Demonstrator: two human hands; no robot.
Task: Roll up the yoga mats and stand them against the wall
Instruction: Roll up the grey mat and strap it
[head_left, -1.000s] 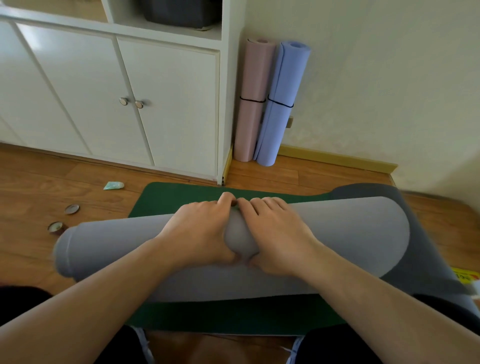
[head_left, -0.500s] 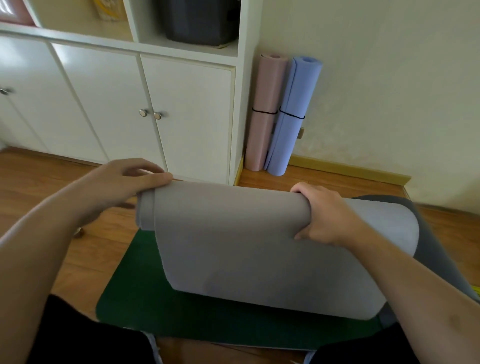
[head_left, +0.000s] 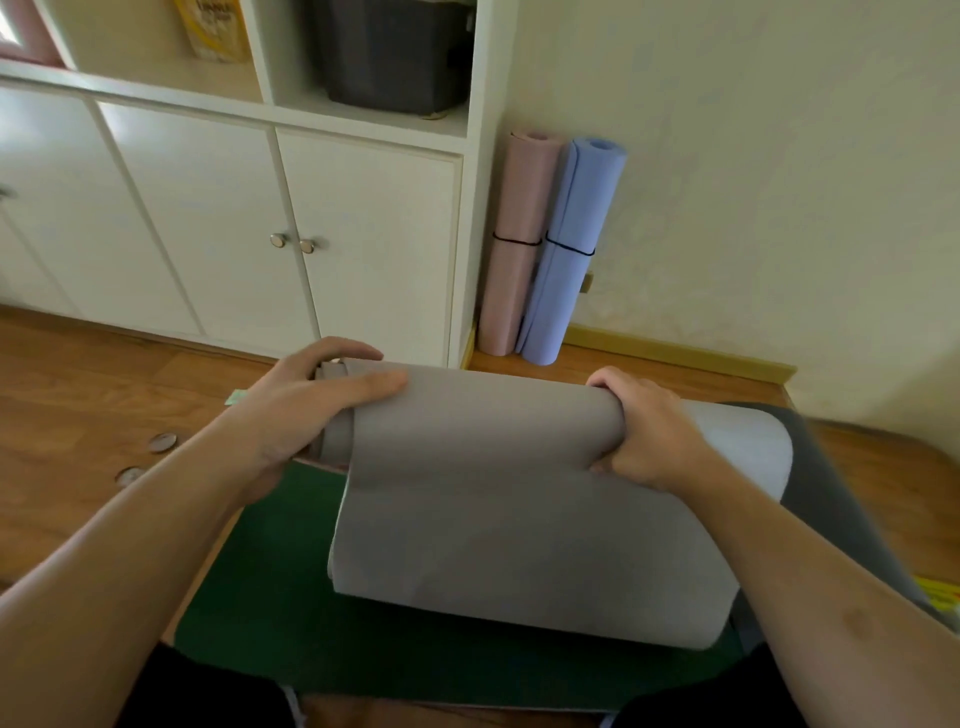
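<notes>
- Cabinet (head_left: 363, 234), white, flat panel doors with two round metal knobs, open shelves above holding a dark bin (head_left: 395, 47); stands beyond the fingers, across the wooden floor (head_left: 104, 384).
- Wall (head_left: 779, 182), cream, matte, with a yellow baseboard; the strip of floor before it lies just past the fingertips.
- Green mat (head_left: 270, 597), flat on the floor, matte; lies under both hands and under the grey mat.
- Grey mat (head_left: 493, 493), smooth foam, partly rolled; roll's long axis runs left to right, raised off the floor, loose flap hanging down toward the person. A darker unrolled part trails off beyond the right hand.
- Blue mat (head_left: 571, 244) and pink mat (head_left: 519, 244), rolled cylinders, upright, touching each other, each banded with a black loop; leaning in the corner between cabinet and wall, beyond the fingers.
- Left hand (head_left: 306, 410), fingers curled round the roll's left end, thumb laid along the top.
- Right hand (head_left: 644, 431), fingers wrapped over the roll, thumb underneath, gripping.
- Two small round discs (head_left: 163, 443) on the floor, left of the left hand.
</notes>
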